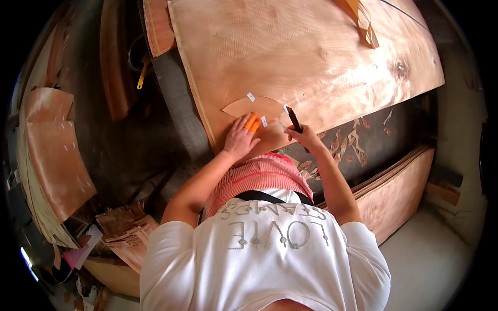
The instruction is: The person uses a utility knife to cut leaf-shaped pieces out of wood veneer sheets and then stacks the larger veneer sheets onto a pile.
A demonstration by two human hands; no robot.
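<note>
My left hand [241,137] lies with fingers spread on a large wood veneer sheet [290,57]. Orange covers [252,123] wrap two of its fingers. Just beyond the fingertips is a pointed, leaf-shaped veneer piece [244,107], flat on the sheet. One small white tape piece [251,97] is at its far edge, another [264,121] nearer my hand. My right hand [305,138] is closed around a slim black tool [294,119] near the sheet's front edge. A small pale, shiny part shows beside those fingers; the tool's exact kind is unclear.
Torn veneer scraps [353,142] lie on the dark surface to the right, beside a stack of veneer sheets [397,181]. A folded veneer strip [367,33] rests on the far part of the sheet. More veneer [62,155] and a yellow-handled tool [141,78] are at left.
</note>
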